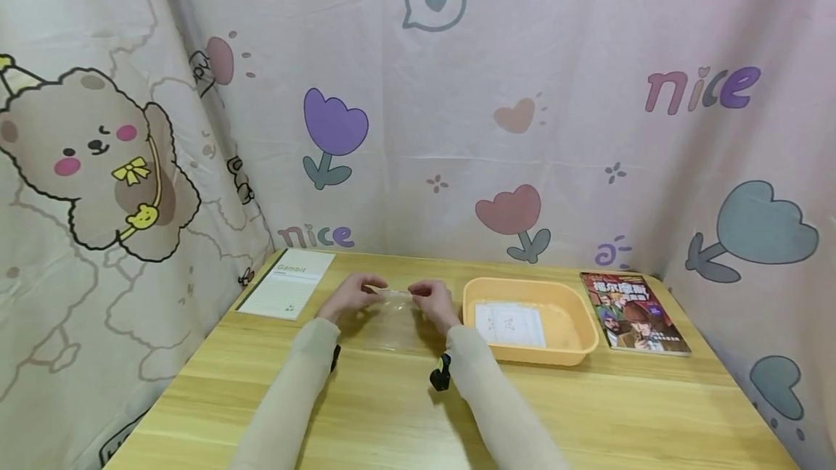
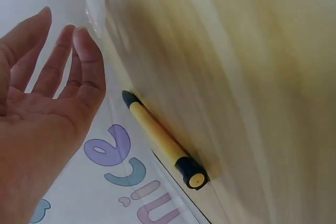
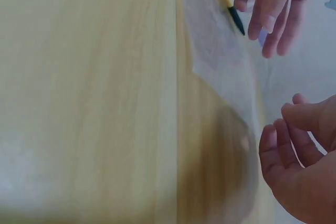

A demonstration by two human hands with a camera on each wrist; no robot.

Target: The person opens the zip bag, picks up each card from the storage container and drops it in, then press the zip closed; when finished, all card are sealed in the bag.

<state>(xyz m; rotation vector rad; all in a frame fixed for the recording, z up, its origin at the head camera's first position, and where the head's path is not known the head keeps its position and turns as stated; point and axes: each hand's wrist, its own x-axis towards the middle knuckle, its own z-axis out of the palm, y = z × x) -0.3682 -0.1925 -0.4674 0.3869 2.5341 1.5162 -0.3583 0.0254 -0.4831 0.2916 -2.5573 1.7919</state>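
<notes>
A clear plastic bag [image 1: 392,325] spans the space between both hands above the wooden table, its lower part toward me. At its far left corner, my left hand [image 1: 351,296] pinches the top edge with thumb and forefinger. My right hand [image 1: 434,301] pinches that edge at the other corner. The left wrist view has the other left-hand fingers [image 2: 92,66] loosely bent, with the bag's edge [image 2: 94,3] nearby. In the right wrist view the bag [image 3: 215,40] slants upward from the table, the exact pinch points hard to make out.
Beside the left hand lies a yellow and black pen [image 2: 157,132]. A white notebook [image 1: 287,285] marked "Gambit" is at the back left. On the right stands a yellow tray [image 1: 571,357] containing white packets [image 1: 509,323]; beyond it is a colourful magazine [image 1: 633,314]. Printed curtains surround the table.
</notes>
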